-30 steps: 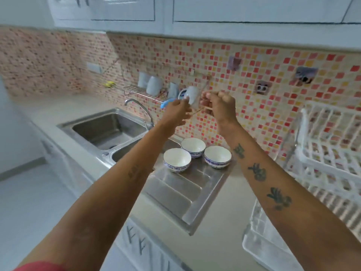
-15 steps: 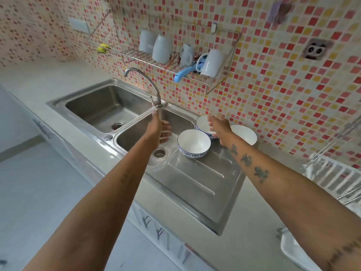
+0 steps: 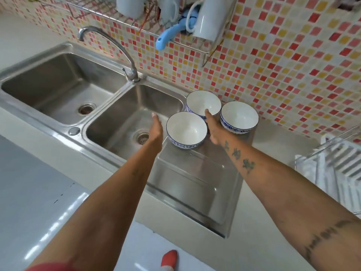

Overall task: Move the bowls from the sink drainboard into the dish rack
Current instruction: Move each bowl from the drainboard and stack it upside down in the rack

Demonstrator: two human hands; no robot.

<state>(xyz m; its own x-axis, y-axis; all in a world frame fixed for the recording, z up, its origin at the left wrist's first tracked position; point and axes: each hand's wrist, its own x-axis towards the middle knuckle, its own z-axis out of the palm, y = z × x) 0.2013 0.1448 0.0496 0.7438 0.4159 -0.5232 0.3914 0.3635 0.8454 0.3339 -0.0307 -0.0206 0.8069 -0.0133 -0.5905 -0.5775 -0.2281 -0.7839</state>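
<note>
A steel double sink [image 3: 58,83] is seen from above, and every place here is given relative to it. A curved tap [image 3: 117,49] is mounted at its back edge, between the two basins. Over the right basin the left hand [image 3: 156,128] is held open with fingers straight and nothing gripped, just left of the nearest bowl. On the ribbed drainboard [image 3: 195,182] joined to the sink's right side, three white bowls with blue-patterned outsides are set upright in a close cluster at its far end: a front bowl [image 3: 186,130], a back bowl [image 3: 203,102] and a right bowl [image 3: 239,116]. The right hand [image 3: 213,128] is stretched out flat between the front and right bowls, fingertips reaching the back bowl's rim; nothing is grasped. Well to the right of the sink, at the frame edge, part of a white dish rack [image 3: 336,169] is visible, with none of the bowls in it.
</note>
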